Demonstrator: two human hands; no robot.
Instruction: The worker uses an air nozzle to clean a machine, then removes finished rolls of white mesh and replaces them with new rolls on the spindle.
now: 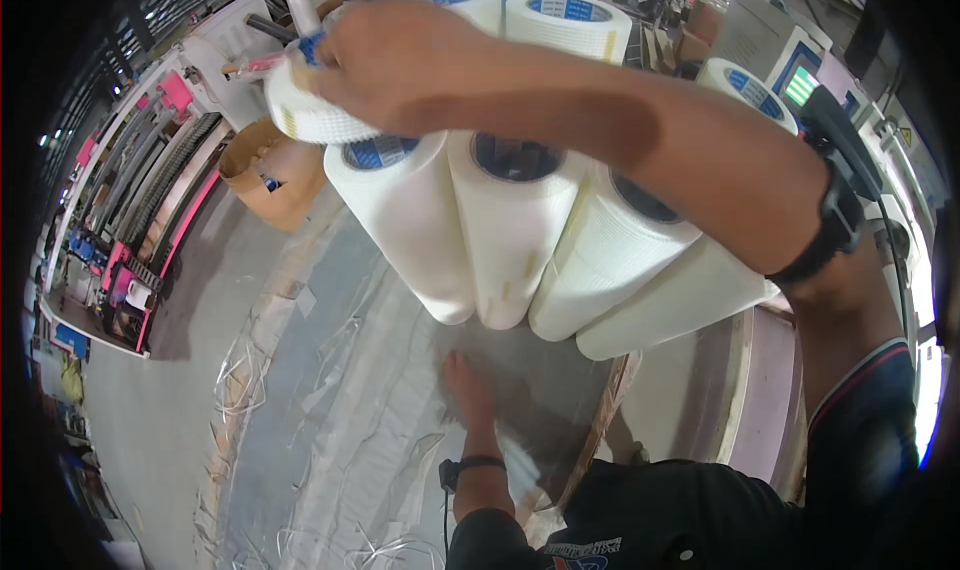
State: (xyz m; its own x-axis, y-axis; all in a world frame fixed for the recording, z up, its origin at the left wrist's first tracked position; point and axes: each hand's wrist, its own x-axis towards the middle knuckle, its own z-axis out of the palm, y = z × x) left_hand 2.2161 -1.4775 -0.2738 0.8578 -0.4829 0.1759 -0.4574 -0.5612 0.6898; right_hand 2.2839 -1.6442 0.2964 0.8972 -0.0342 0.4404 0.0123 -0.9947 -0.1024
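Observation:
My right arm stretches across the rolls to the far left, where my right hand [385,65] is closed on the top end of a white mesh roll [325,115]. A bit of that roll's blue core lining shows by the fingers; the grip is partly hidden behind the hand. Several more tall white mesh rolls stand close together under my forearm, among them a front left roll [415,230], a front middle roll [515,235] and a tilted roll [610,255]. My left hand [460,382] hangs low in front of them, loosely open, holding nothing I can see.
To the left stands a long machine with rollers and pink parts [150,190]. A brown bag-like container [275,175] sits beside the rolls. Plastic sheeting [340,410] and loose white straps [240,375] lie on the floor. A machine with a lit screen [800,80] stands at the right.

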